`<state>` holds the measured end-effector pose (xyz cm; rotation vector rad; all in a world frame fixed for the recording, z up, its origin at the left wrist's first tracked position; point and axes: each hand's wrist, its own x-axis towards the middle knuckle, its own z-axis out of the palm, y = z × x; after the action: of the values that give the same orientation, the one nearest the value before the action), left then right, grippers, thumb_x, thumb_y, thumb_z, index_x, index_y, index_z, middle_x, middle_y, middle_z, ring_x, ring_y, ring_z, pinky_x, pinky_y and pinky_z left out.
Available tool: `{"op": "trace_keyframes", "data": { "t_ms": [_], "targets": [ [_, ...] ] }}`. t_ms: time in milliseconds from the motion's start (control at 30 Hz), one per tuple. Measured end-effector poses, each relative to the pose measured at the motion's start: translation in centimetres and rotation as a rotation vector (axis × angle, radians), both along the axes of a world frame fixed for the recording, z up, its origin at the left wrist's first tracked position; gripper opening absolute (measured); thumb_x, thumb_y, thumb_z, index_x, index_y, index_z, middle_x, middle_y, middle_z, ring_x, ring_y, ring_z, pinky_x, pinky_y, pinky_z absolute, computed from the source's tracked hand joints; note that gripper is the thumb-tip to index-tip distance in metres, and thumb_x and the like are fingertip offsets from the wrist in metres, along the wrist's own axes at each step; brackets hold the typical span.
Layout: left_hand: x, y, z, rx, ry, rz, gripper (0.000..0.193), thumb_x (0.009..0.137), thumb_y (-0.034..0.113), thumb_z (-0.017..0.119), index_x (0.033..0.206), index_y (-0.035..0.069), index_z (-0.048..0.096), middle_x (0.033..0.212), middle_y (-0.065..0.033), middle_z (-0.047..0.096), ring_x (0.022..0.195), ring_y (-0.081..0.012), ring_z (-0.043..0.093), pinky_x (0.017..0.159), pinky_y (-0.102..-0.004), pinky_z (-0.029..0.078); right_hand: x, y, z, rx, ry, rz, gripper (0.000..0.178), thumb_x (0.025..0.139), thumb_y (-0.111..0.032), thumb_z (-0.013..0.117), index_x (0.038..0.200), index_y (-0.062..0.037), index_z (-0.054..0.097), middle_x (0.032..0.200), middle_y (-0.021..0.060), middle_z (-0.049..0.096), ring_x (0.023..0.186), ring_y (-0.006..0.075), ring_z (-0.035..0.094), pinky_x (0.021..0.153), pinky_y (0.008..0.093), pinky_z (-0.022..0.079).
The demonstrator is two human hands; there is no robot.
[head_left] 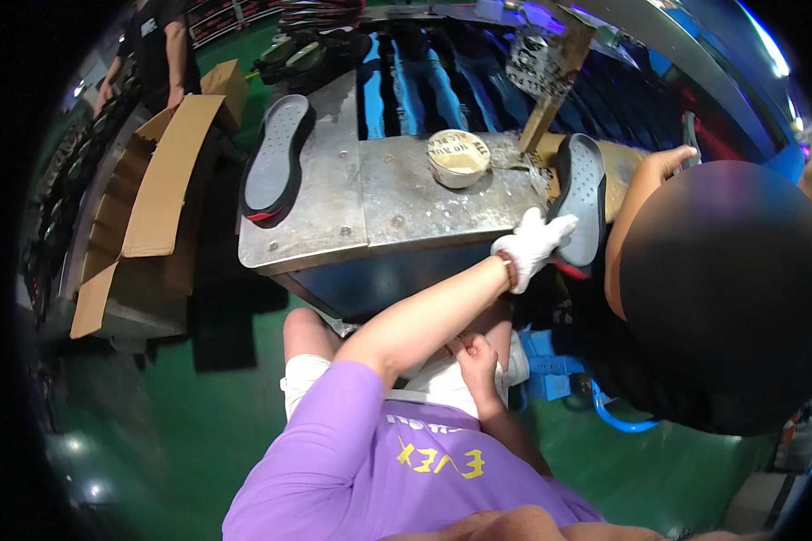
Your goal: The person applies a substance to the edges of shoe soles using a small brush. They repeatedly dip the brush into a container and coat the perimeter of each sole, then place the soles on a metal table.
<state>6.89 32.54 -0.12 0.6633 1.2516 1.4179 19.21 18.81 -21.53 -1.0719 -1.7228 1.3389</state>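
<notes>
My left hand [530, 248], in a white knit glove, reaches across to the right and closes on the heel end of a shoe sole [583, 185]. That sole is grey inside, dotted with small holes, with a black and red edge; it stands tilted at the bench's right part. Low over my lap, my bare right hand [477, 362] has its fingers curled together; whatever they hold, if anything, cannot be made out. A matching shoe sole [280, 149] lies at the left end of the metal bench [334, 212]. Between the two soles sits a round tub [458, 162] with pale contents.
Close on my right is a co-worker [722, 298], one hand [668, 164] raised near the bench. A conveyor with blue and black strips [442, 81] runs behind it. Open cardboard boxes [167, 180] stand left, near another person [162, 54]. A wooden post [550, 99] rises behind the tub.
</notes>
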Motion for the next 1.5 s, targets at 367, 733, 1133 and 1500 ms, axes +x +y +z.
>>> {"op": "trace_keyframes", "data": {
  "t_ms": [367, 733, 1133, 1500],
  "targets": [
    [-29.7, -15.4, 2.7, -0.143, 1.830, 0.830, 0.060, 0.086, 0.030, 0.066, 0.139, 0.005, 0.052, 0.146, -0.0257, 0.046, 0.135, -0.0453, 0.041, 0.111, -0.0531, 0.038, -1.4, -0.8, 4.2, -0.309, 0.222, 0.151, 0.009, 0.093, -0.004, 0.072, 0.093, 0.0031, 0.066, 0.089, 0.0016, 0.066, 0.079, 0.0074, 0.059, 0.073, 0.0208, 0.049],
    [-38.0, -26.6, 0.5, -0.798, 0.955, 0.566, 0.060, 0.092, 0.047, 0.052, 0.126, -0.001, 0.062, 0.138, -0.0252, 0.057, 0.129, -0.0370, 0.056, 0.106, -0.0439, 0.045, -1.5, 0.0, 2.7, -0.104, 0.066, 0.181, 0.014, 0.091, -0.006, 0.073, 0.084, 0.0031, 0.064, 0.079, 0.0039, 0.066, 0.070, 0.0072, 0.057, 0.066, 0.0223, 0.049],
    [-26.0, -33.9, -0.2, 0.461, 0.191, 0.943, 0.036, 0.086, -0.001, 0.069, 0.121, -0.001, 0.061, 0.107, -0.0080, 0.070, 0.097, -0.0191, 0.067, 0.086, -0.0309, 0.054, -2.8, -0.9, 4.7, -0.164, 0.023, 0.190, 0.011, 0.091, -0.007, 0.073, 0.086, 0.0006, 0.066, 0.079, -0.0001, 0.064, 0.071, 0.0055, 0.056, 0.066, 0.0209, 0.047],
    [-10.8, -32.3, 1.9, 0.272, 0.154, 1.155, 0.046, 0.087, -0.005, 0.071, 0.131, 0.001, 0.058, 0.122, -0.0097, 0.066, 0.108, -0.0208, 0.064, 0.096, -0.0348, 0.050, -7.9, -2.8, 22.2, 0.721, 0.150, 0.334, 0.014, 0.075, 0.002, 0.078, 0.080, -0.0001, 0.065, 0.099, 0.0152, 0.071, 0.085, 0.0295, 0.067, 0.079, 0.0378, 0.050]
  ]
}}
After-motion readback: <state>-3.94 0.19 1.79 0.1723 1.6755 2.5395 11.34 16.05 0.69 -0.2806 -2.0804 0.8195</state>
